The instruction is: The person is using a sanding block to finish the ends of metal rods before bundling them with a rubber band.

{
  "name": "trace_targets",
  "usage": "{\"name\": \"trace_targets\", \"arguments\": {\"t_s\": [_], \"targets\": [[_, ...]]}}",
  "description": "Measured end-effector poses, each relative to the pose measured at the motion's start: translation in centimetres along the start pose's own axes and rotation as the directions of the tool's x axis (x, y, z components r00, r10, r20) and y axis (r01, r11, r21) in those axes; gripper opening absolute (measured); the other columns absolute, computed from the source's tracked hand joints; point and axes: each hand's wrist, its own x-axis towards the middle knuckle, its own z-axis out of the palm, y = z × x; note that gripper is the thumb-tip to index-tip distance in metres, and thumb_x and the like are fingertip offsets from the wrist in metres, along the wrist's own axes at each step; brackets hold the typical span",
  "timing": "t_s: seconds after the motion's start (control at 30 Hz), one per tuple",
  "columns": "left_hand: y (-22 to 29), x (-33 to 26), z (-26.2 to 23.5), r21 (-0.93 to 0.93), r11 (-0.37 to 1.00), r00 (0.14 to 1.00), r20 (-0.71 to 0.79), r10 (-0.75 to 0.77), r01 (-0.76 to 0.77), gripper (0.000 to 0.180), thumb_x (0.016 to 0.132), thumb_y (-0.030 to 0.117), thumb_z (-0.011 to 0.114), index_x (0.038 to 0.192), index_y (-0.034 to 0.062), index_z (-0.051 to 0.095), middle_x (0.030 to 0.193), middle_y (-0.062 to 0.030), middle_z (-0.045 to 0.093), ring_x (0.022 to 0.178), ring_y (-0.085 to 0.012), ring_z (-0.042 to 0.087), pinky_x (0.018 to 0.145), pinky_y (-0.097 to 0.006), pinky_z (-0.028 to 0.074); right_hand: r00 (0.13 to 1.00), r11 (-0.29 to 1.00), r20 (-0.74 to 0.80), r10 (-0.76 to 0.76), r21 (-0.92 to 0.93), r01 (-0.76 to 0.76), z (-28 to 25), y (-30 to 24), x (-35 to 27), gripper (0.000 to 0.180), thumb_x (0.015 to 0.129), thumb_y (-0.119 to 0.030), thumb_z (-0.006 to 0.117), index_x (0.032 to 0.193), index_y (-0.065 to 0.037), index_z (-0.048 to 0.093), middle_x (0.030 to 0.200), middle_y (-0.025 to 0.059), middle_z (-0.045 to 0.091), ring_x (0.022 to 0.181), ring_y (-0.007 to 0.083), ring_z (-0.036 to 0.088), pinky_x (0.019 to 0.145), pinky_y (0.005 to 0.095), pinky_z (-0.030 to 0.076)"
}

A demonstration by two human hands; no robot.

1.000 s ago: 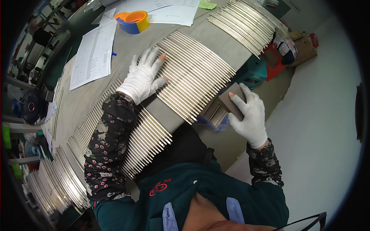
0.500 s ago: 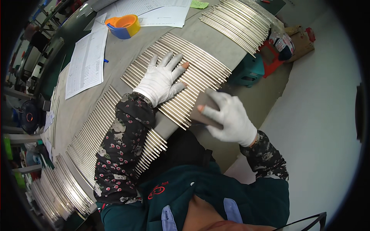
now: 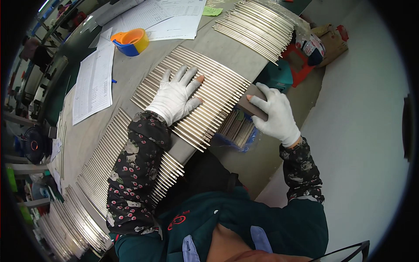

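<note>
In an apparent rubbing step, the left hand lies fingers apart on the middle rods atop the grey table, the right hand clamps a brown block beside their ends, and the next stroke likely calls for steadying them.

gloved hands: 2 | block: 1 | metal rods: dozens | tape dispenser: 1 | green note: 1 | fan: 1

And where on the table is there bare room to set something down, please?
Grey tabletop is bare between the middle rods and upper-right rods, and between the middle rods and left paper sheet. Crowded: under the left hand, and the lower-left rods.
</note>
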Motion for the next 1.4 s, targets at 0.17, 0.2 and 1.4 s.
{"name": "trace_targets", "arguments": {"t_s": [0.17, 0.2, 1.4], "targets": [[0.1, 0.4, -0.1, -0.026, 1.0, 1.0, 0.025, 0.01, -0.01, 0.062, 0.085, 0.047, 0.049, 0.135, 0.0119, 0.038, 0.143, -0.0139, 0.03, 0.134, -0.0325, 0.024, 0.106, -0.059, 0.016, 1.0, 1.0, -0.018, -0.012, -0.028, 0.012, 0.0, 1.8, -0.4, 0.044, 0.058, -0.016, 0.067, 0.102, -0.01, 0.065, 0.119, 0.0177, 0.052, 0.094, 0.0301, 0.054, 0.079, 0.0378, 0.045], [0.2, 0.5, -0.3, -0.019, 1.0, 0.999, 0.043, 0.008, -0.007, 0.063, 0.085, 0.048, 0.049, 0.136, 0.012, 0.037, 0.143, -0.0146, 0.029, 0.134, -0.0326, 0.024, 0.107, -0.059, 0.016, 1.0, 1.0, -0.007, 0.02, -0.006, -0.02, -0.1, 2.1, -0.5, 0.045, 0.057, -0.016, 0.066, 0.102, -0.01, 0.065, 0.119, 0.0179, 0.052, 0.094, 0.0302, 0.054, 0.078, 0.0374, 0.045], [4.0, 10.4, -1.0, -0.229, 0.973, 1.0, 0.003, 0.002, -0.002, 0.028, 0.087, 0.03, 0.051, 0.102, 0.0083, 0.061, 0.102, -0.0111, 0.057, 0.102, -0.0272, 0.052, 0.092, -0.042, 0.039, 0.964, 0.971, -0.166, 0.21, -0.076, -0.225, -0.1, 3.1, -2.3, 0.047, 0.062, -0.021, 0.067, 0.107, -0.01, 0.062, 0.12, 0.0202, 0.051, 0.1, 0.0346, 0.052, 0.086, 0.0414, 0.044]]}}
